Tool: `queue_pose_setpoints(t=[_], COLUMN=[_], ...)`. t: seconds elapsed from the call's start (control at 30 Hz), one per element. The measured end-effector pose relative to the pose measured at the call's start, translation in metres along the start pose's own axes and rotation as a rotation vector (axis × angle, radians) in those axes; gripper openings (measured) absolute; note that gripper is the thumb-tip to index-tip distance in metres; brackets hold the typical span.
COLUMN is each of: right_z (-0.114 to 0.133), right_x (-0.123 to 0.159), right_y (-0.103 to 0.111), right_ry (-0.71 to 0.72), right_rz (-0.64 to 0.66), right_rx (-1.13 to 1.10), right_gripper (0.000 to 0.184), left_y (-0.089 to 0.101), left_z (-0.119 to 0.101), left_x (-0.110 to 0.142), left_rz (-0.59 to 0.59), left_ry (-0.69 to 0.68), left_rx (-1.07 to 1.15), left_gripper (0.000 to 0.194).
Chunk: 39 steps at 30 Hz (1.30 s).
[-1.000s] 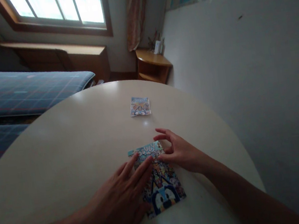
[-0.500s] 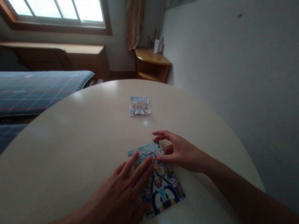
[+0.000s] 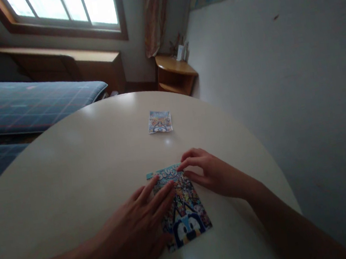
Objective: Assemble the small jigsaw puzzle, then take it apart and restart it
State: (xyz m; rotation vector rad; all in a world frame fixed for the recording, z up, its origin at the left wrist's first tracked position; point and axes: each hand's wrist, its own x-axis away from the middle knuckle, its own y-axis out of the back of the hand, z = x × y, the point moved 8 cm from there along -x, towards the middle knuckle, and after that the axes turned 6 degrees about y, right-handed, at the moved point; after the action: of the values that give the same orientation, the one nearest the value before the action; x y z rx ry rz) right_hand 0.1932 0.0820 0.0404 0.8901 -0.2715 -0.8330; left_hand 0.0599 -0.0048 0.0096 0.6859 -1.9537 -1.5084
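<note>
A small jigsaw puzzle (image 3: 187,211) with a blue cartoon dog's face lies flat on the round cream table (image 3: 80,170), its pieces joined into an upright rectangle turned slightly. At its top left corner a light blue bit juts out a little. My left hand (image 3: 149,216) rests palm down over the puzzle's left side, fingers stretched and apart. At the upper right corner, my right hand (image 3: 208,171) has curved, parted fingers; the index fingertip meets the top edge. Whether a loose piece lies under those fingers I cannot tell.
Beyond the puzzle lies a small creased paper (image 3: 159,122) printed with the same picture. A plaid mattress (image 3: 31,102) stands off to the left. A corner shelf (image 3: 174,64) sits behind the table, and a white wall (image 3: 298,97) runs along the right.
My right hand's fingers have come down and drawn in from above the table onto the puzzle's top right corner. My left hand stays in place. The view has shifted slightly.
</note>
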Motion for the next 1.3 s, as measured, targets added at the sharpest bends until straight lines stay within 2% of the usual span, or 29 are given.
queue_pose_setpoints(t=[0.07, 0.2, 0.33, 0.5, 0.83, 1.0, 1.1, 1.3], right_z=[0.007, 0.01, 0.011, 0.011, 0.01, 0.01, 0.008, 0.0], right_x=[0.0, 0.0, -0.001, -0.002, -0.005, -0.006, -0.007, -0.008], right_y=[-0.003, -0.009, -0.012, -0.013, -0.016, -0.015, -0.014, -0.014], right_ry=[0.05, 0.06, 0.085, 0.115, 0.142, 0.17, 0.171, 0.134], right_rz=[0.037, 0.105, 0.136, 0.14, 0.16, 0.182, 0.196, 0.199], right_rx=[0.021, 0.053, 0.067, 0.071, 0.071, 0.013, -0.043, -0.096], right_gripper=[0.019, 0.023, 0.024, 0.022, 0.014, 0.01, 0.006, 0.01], left_y=[0.002, 0.006, 0.007, 0.004, 0.004, 0.006, 0.003, 0.001], left_z=[0.0, 0.001, -0.002, 0.0, 0.002, 0.002, 0.002, 0.003], left_x=[0.0, -0.001, -0.001, 0.0, 0.0, 0.0, 0.0, 0.002], left_rz=[-0.008, -0.019, -0.049, -0.072, -0.003, -0.044, -0.017, -0.06], left_ry=[0.003, 0.022, -0.019, -0.006, 0.04, 0.028, 0.025, 0.012], left_rx=[-0.004, -0.024, -0.01, -0.021, -0.037, -0.023, -0.035, -0.023], left_gripper=[0.058, 0.061, 0.058, 0.059, 0.065, 0.064, 0.064, 0.06])
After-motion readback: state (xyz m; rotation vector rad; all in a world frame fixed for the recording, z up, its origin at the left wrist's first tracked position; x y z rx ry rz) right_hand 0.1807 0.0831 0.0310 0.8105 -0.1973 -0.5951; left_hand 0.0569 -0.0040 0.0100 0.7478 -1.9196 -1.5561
